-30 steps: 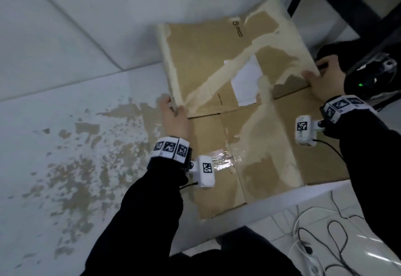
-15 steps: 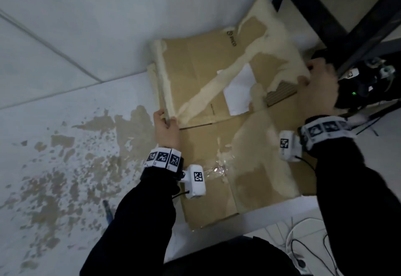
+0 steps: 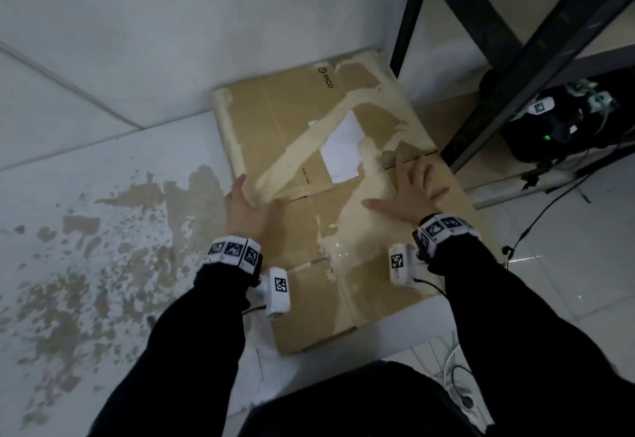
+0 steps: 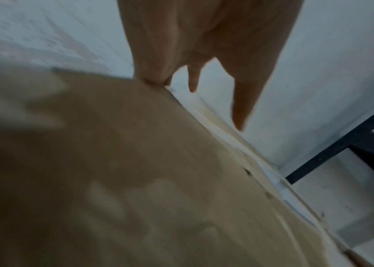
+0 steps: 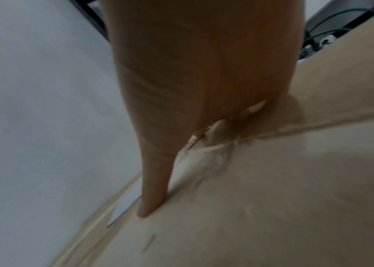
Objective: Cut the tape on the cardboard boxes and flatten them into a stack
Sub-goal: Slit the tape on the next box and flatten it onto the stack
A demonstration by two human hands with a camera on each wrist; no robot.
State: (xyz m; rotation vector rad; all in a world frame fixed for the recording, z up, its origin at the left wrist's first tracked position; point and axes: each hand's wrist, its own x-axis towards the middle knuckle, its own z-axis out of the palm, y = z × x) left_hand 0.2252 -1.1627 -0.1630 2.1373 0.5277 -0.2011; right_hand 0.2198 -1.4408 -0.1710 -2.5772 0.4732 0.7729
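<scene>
A flattened brown cardboard box [image 3: 275,127] lies on the white surface, its far edge against the wall. It carries pale torn tape strips and a white label [image 3: 343,148]. My left hand [image 3: 252,201] is at the box's left edge, thumb on top; in the left wrist view that left hand [image 4: 204,45] shows straight fingers reaching past the cardboard [image 4: 135,162]. My right hand [image 3: 409,192] lies flat with spread fingers on the box's right half. In the right wrist view the right hand [image 5: 193,72] presses on the cardboard [image 5: 273,180] beside a torn seam.
A black metal shelf frame [image 3: 515,58] stands right of the box. Under it sit a black device with a green light [image 3: 549,127] and cables [image 3: 536,223]. The white surface [image 3: 103,230] to the left is stained brown. The wall is just behind.
My right hand has let go of the box's right edge and moved onto its top, fingers spread flat. My left hand's grip on the left edge has loosened into straight fingers.
</scene>
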